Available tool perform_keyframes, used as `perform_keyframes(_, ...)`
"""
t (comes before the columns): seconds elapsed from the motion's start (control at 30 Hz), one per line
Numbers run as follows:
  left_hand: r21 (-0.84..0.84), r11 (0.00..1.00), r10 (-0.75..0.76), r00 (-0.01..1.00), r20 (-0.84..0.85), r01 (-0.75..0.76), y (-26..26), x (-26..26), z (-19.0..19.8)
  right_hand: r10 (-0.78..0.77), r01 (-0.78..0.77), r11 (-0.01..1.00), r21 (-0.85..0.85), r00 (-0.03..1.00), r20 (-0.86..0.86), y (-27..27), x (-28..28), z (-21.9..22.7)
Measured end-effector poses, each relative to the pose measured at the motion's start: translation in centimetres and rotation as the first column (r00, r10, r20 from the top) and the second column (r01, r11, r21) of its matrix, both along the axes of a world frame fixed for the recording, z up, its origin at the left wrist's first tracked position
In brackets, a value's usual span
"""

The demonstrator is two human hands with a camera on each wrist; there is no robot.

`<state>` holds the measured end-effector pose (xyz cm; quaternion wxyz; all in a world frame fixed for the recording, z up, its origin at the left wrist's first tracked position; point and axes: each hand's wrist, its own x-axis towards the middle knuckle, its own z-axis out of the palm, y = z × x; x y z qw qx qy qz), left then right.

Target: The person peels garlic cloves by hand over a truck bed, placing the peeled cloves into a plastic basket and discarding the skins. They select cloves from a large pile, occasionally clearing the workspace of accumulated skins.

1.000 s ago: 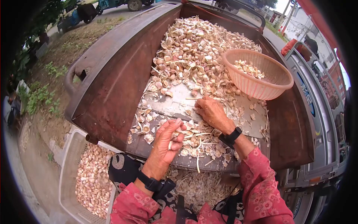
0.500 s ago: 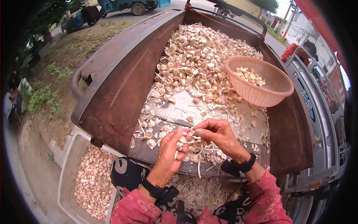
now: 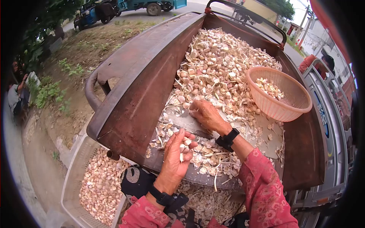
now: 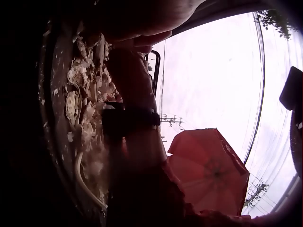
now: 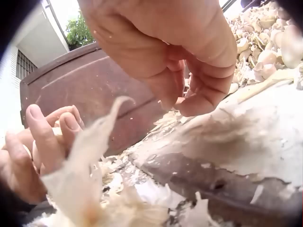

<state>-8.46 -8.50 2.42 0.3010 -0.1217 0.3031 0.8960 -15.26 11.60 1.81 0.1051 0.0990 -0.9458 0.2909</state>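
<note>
Several pale garlic cloves (image 3: 186, 142) lie in the curled fingers of the left hand (image 3: 174, 157), which is palm up over the near edge of the metal bed. Farther forward, the right hand (image 3: 209, 117) reaches down at the near edge of the garlic pile (image 3: 224, 64). In the right wrist view, the right hand's (image 5: 180, 52) thumb and fingers bend close together just above the pale board (image 5: 236, 127); whether a clove is between them cannot be told. Part of the left hand (image 5: 45, 146) shows there too, fingers bent. The left wrist view is dark.
A pink basket (image 3: 279, 110) with some cloves stands on the right of the pile. Skins and stems (image 3: 213, 157) litter the near edge. Below left is a white crate (image 3: 72, 182) of cloves. Rusty side walls (image 3: 140, 102) flank the bed; a vehicle stands at the right.
The right hand came back to the left hand half a second ago and is now forward at the pile again. The left hand keeps its cloves. The head view has shifted, moving the scene rightward.
</note>
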Motion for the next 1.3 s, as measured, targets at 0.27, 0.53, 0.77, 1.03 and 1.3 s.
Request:
perform_keyframes(0.27,0.231,0.973,-0.052,0.98,0.194,0.006,0.3,0.0,-0.6,0.14,-0.09,0.958,-0.271,0.976,0.169,-1.7,4.5,6.1)
perform_keyframes(0.53,0.247,0.969,-0.014,0.986,0.168,-0.029,-0.1,-0.8,-1.5,0.054,-0.055,0.996,0.069,0.998,0.019,-0.7,-3.0,0.2)
perform_keyframes(0.77,0.151,0.988,-0.008,0.988,0.153,-0.016,0.1,-0.4,-0.5,0.031,0.057,0.958,-0.281,0.953,0.302,1.3,0.7,2.0)
perform_keyframes(1.03,0.181,0.983,-0.041,0.991,0.13,0.017,0.5,-0.2,-0.6,-0.025,0.027,0.999,0.027,0.999,-0.048,-1.2,-6.2,1.9)
perform_keyframes(1.3,0.176,0.984,-0.016,0.994,0.107,-0.003,-0.1,-0.6,-0.1,0.174,-0.154,0.974,0.168,0.978,-0.112,-1.2,-5.6,-0.4)
